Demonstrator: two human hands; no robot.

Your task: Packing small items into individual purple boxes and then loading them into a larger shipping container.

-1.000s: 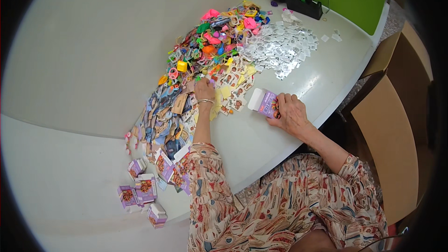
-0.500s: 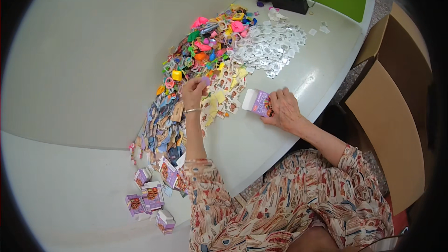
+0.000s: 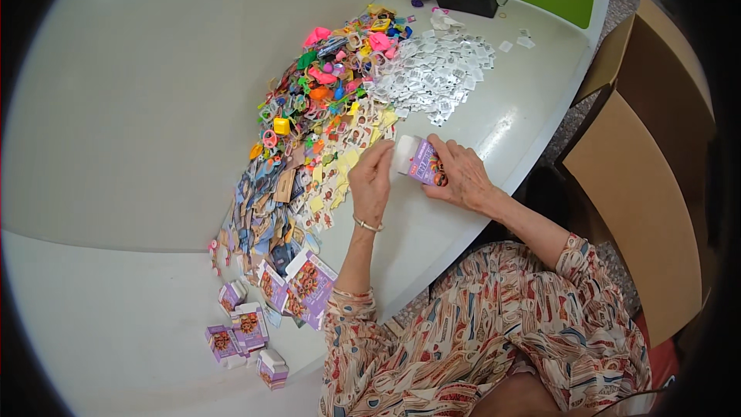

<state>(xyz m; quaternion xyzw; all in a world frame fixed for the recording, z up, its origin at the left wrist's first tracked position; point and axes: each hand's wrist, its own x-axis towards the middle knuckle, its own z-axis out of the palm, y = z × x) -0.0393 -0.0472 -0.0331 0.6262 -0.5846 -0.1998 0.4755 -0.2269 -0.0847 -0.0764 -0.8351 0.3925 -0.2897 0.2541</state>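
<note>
Both hands meet at a small purple box [image 3: 423, 162] on the white table [image 3: 139, 93], just right of the long strip of piled bits.

Right hand [image 3: 461, 176]: palm down, fingers curled over the box's lower right end, gripping it. Forearm runs down-right into a patterned sleeve.

Left hand [image 3: 372, 182]: back of hand facing up, fingers bent, tips touching the box's white upper left end. Can't tell if it's pinching the flap or just resting on it. Bracelet at the wrist, forearm nearly vertical in frame.

Hard to see: the box's lower right half is under the right fingers; its underside and whether the white end is open are unclear. Left fingertips are mostly hidden behind the knuckles.

Box axis: runs upper left to lower right, white end pointing at the pile, lying low on the table.

Around it: colourful toy heap [image 3: 324, 85] up-left, silver packets [image 3: 440, 73] above, flat card pieces [image 3: 270, 208] to the left, 5 or so finished purple boxes [image 3: 247, 324] near the lower left edge.
</note>
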